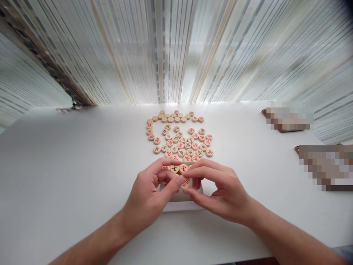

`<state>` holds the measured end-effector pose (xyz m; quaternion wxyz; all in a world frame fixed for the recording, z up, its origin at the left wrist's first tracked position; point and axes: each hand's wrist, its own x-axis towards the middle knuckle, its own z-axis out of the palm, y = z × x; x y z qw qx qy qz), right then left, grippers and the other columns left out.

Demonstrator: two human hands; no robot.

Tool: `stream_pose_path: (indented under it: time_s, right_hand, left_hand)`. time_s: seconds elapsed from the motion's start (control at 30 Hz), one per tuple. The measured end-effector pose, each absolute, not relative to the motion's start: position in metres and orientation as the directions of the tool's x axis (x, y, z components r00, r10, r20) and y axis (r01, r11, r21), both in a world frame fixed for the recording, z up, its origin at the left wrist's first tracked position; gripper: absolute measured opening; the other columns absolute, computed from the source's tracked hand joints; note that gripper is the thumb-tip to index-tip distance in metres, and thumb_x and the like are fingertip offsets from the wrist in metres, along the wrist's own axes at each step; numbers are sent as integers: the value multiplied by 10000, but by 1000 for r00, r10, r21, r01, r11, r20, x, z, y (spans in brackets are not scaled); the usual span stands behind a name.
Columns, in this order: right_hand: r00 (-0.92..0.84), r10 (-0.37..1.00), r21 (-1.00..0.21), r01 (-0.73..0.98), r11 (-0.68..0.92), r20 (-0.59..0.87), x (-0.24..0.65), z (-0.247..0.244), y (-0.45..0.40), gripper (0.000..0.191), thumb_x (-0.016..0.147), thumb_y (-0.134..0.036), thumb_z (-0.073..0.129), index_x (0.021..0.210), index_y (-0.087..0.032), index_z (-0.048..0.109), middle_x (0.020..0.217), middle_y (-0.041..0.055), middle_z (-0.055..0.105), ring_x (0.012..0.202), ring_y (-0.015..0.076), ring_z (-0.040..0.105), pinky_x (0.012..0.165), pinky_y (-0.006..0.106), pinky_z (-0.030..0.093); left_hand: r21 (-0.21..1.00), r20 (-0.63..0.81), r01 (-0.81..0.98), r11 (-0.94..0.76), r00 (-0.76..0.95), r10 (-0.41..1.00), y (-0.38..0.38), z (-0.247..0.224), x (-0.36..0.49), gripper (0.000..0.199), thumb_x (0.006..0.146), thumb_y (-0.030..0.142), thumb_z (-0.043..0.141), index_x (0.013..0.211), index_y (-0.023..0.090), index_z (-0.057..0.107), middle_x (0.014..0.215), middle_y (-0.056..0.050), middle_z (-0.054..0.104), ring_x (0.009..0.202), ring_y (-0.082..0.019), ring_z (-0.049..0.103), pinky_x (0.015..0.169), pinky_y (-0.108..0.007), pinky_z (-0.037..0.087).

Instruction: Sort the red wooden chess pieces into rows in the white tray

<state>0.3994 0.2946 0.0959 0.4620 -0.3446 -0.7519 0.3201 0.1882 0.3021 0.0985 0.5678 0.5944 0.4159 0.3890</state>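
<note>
A round wooden Chinese chess piece [185, 183] with a red character is held over a small open box [180, 196]. My left hand [147, 195] presses its thumb on the piece's left side, and its other fingers curl behind. From the right, my right hand [226, 189] pinches the same piece between thumb and fingertips. At the box's far end lie a piece with a black character [174, 168] and one with a red character [183, 168]. My hands hide parts of the box and of other pieces in it.
Beyond the box, many loose chess pieces [180, 145] are spread on the white table [91, 165], some blank side up. Two blurred-out framed objects stand at the right, one with a brown edge [296, 150]. A striped string curtain [176, 51] hangs behind the table.
</note>
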Motion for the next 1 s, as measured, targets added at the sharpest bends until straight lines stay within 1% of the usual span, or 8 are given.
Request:
stream_pose_path:
  time_s: [0.13, 0.2, 0.3, 0.37, 0.47, 0.57, 0.73, 1.0]
  right_hand:
    - [-393, 806, -744, 341, 574, 442, 401, 99, 294, 162, 881, -114, 729, 1005, -218, 716, 811, 20, 663, 655, 148, 616, 606, 291, 543]
    - [-386, 800, -706, 389, 592, 459, 403, 100, 295, 151, 872, -122, 720, 980, -223, 688, 787, 8, 637, 634, 143, 575, 576, 279, 503]
    - [-380, 804, -651, 472, 594, 458, 407, 99, 298, 133, 878, -147, 722, 965, -221, 654, 773, 0, 619, 640, 142, 546, 574, 268, 467]
    - [-403, 819, -618, 538, 573, 409, 410, 97, 299, 100, 892, -165, 718, 944, -214, 647, 766, -1, 620, 647, 142, 556, 585, 264, 458]
    - [-450, 836, -575, 611, 544, 314, 412, 93, 299, 40, 924, -196, 693, 919, -203, 655, 763, 8, 635, 633, 139, 564, 552, 248, 429]
    - [-479, 831, -520, 652, 552, 282, 412, 88, 298, 45, 957, -232, 671, 926, -200, 674, 753, 14, 636, 617, 140, 561, 536, 241, 409]
    - [-496, 804, -411, 691, 595, 329, 411, 82, 297, 134, 1011, -282, 654, 927, -187, 695, 724, 9, 644, 579, 136, 543, 581, 264, 419]
    - [-501, 785, -385, 687, 617, 365, 411, 78, 296, 170, 1023, -284, 675, 922, -160, 732, 706, 8, 659, 560, 144, 545, 573, 289, 393]
  left_hand:
    - [966, 74, 201, -161, 384, 920, 301, 99, 186, 283, 1029, 308, 668, 1296, 216, 650, 745, 11, 757, 676, -153, 706, 598, -237, 527]
    - [951, 109, 233, -205, 366, 924, 303, 100, 184, 254, 1045, 322, 636, 1271, 210, 665, 747, 13, 736, 682, -151, 687, 629, -250, 530]
    - [932, 174, 266, -246, 266, 948, 309, 100, 180, 235, 1062, 349, 591, 1200, 198, 706, 790, -2, 717, 736, -161, 681, 722, -281, 553]
    - [915, 214, 303, -268, 200, 956, 315, 99, 176, 232, 1060, 351, 584, 1149, 193, 730, 851, -19, 731, 788, -170, 686, 755, -291, 549]
    - [883, 247, 367, -291, 163, 955, 323, 96, 174, 227, 1050, 338, 586, 1088, 184, 748, 933, -39, 760, 863, -187, 697, 794, -303, 539]
    - [871, 240, 398, -289, 170, 956, 326, 93, 175, 235, 1046, 335, 578, 1071, 181, 752, 958, -46, 783, 892, -202, 708, 801, -312, 541]
    - [854, 261, 415, -315, 183, 948, 326, 92, 176, 224, 1038, 321, 579, 1059, 188, 758, 976, -48, 802, 921, -216, 721, 805, -317, 549]
    - [850, 269, 412, -329, 197, 943, 326, 93, 176, 223, 1041, 303, 568, 1030, 182, 755, 976, -51, 798, 926, -213, 725, 814, -317, 544]
